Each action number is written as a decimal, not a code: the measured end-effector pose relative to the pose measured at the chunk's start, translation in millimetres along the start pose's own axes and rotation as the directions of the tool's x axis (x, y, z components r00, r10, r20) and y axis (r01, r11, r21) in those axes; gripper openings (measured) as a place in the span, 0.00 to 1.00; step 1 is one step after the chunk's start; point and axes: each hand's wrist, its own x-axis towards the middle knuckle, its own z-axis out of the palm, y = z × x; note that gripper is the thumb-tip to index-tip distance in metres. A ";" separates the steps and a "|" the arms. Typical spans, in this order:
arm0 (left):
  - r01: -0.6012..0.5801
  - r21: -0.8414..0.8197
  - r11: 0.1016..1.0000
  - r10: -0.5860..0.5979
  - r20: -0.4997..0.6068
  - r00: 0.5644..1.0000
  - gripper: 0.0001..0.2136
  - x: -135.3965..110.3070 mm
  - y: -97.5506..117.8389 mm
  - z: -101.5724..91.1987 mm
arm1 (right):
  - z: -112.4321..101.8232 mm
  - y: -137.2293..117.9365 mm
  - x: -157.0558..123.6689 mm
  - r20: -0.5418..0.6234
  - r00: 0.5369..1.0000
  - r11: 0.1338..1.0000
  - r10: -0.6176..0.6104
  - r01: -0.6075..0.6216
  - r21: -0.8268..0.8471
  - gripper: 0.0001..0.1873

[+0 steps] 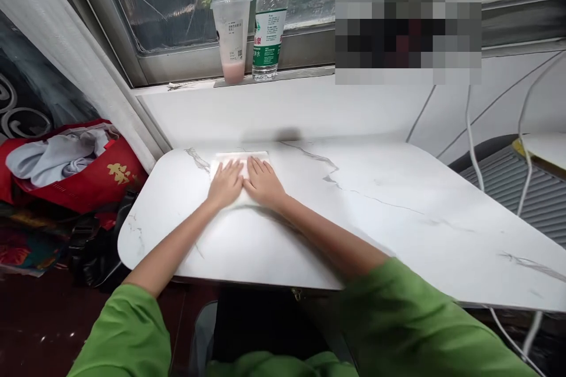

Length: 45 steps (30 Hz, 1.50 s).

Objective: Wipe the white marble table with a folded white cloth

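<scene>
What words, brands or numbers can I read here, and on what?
"山泉": tall clear plastic bottle with green-and-white label.
"净水": same bottle; finer print too small.
Domed clear plastic cup of pink drink: print too small.
Red open-topped bag: gold character, unclear.

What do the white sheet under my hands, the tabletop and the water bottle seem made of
White sheet: thin, matte; paper or cloth, can't tell which. Tabletop: smooth, perhaps laminate, with grey marble-like veins. Water bottle: likely plastic, glossy and see-through.
</scene>
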 end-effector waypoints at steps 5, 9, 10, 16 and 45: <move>-0.116 -0.021 0.993 0.116 0.009 0.993 0.24 -66.6 70.1 0.9 | -24.8 20.3 -94.3 -0.006 0.994 0.994 -0.109 0.108 -0.024 0.32; -0.193 -0.024 0.981 0.194 0.042 0.980 0.25 -98.3 116.5 -6.3 | -40.3 32.6 -147.2 -0.066 0.988 0.990 -0.140 0.141 0.000 0.32; -0.205 -0.024 0.978 0.206 0.062 0.976 0.25 -100.5 123.8 -8.5 | -42.9 34.1 -154.9 -0.074 0.989 0.991 -0.132 0.132 0.003 0.31; -0.194 -0.045 0.980 0.197 0.085 0.977 0.26 -79.5 132.4 -8.2 | -47.6 38.2 -154.6 0.000 1.000 1.000 -0.008 0.008 -0.012 0.30; -0.161 0.037 0.986 0.161 0.001 0.987 0.24 141.7 55.9 30.9 | -9.5 131.1 61.2 -0.131 0.978 0.984 0.160 -0.147 0.101 0.23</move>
